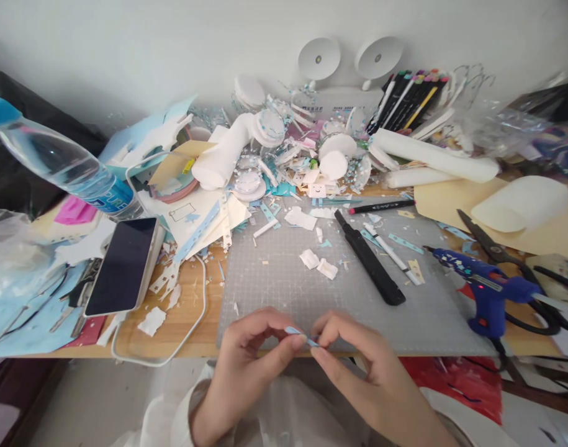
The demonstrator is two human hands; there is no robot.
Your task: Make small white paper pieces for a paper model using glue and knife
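Note:
Between my two hands, at the front edge of the desk, is a small light-blue paper strip (293, 331). My left hand (260, 351) pinches one end between thumb and forefinger. The other end is gripped by the thumb and forefinger of my right hand (358, 354). Beneath and beyond them lies a grey cutting mat (274, 285) strewn with paper scraps. Crumpled white bits (327, 268) sit ahead of my hands. A black craft knife (370, 257) rests on the mat to the right, beside a white pen (392, 253).
On the right are a blue glue gun (486, 288) and black scissors (493, 248). A phone (123, 267) and a water bottle (74, 164) stand left, near a white cable (204, 298). Paper pieces and beaded wire heap up behind, with markers (409, 99) and a twin-headed lamp (319, 59).

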